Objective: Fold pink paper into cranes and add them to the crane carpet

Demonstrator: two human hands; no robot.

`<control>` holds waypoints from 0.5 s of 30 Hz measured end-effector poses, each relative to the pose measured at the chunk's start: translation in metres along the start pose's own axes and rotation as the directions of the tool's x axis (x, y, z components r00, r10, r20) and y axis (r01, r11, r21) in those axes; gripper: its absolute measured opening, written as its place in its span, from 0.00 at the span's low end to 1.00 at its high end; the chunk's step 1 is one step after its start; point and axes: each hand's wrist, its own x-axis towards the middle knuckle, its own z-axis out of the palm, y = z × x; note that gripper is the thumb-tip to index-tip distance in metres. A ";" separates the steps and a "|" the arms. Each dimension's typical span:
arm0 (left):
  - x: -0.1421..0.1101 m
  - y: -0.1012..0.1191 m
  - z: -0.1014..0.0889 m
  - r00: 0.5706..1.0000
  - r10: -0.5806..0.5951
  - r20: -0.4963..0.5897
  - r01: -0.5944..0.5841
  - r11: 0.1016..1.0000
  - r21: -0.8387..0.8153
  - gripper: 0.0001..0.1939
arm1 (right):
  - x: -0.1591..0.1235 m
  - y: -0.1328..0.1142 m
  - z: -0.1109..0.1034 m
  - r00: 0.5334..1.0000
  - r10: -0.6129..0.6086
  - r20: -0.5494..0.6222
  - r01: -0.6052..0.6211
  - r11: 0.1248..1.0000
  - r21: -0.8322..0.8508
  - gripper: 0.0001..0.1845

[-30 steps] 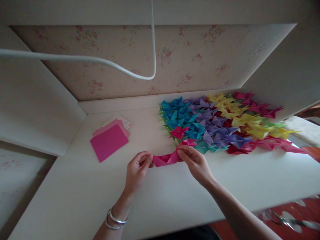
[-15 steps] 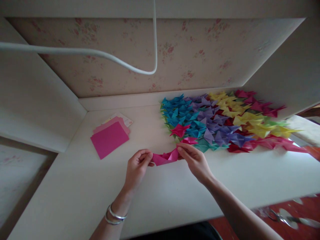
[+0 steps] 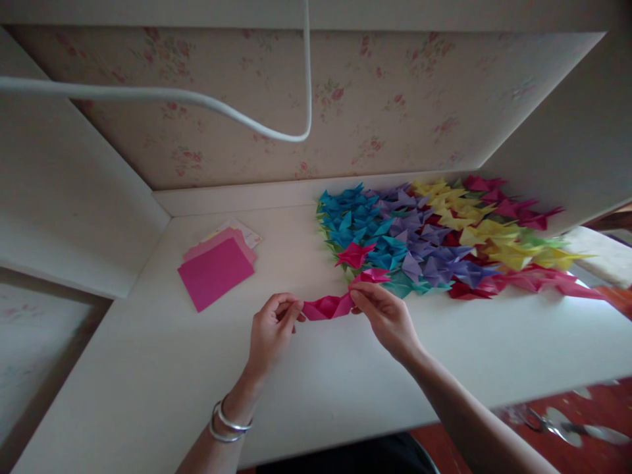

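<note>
Between my hands a pink origami crane [image 3: 326, 308] is held just above the white table, its middle opened into a hollow. My left hand [image 3: 274, 324] pinches its left tip between thumb and fingers. The right tip is pinched by my right hand [image 3: 381, 315], next to the nearest finished pieces. Finished paper cranes [image 3: 355, 220] in blue, purple, yellow, pink, red and green lie in dense rows at the right. Two pink cranes [image 3: 354, 254] rest at the near left corner of these rows, one partly behind my right hand.
A stack of pink paper sheets [image 3: 217, 273] lies at the left of the table [image 3: 148, 368]. A white cable [image 3: 197, 99] hangs across the upper view. The table has a back wall and side panels. Blurred metal objects [image 3: 557, 424] show below its edge at the right.
The pink crane's middle has spread from a crumpled fold into a wider hollow. Both hands keep their pinch, nearly in place. The view has shifted slightly.
</note>
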 end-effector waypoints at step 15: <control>-0.003 0.003 0.001 0.999 -0.027 0.037 0.027 1.000 -0.007 0.11 | -0.002 -0.006 -0.011 0.995 0.040 0.089 -0.034 0.997 -0.068 0.12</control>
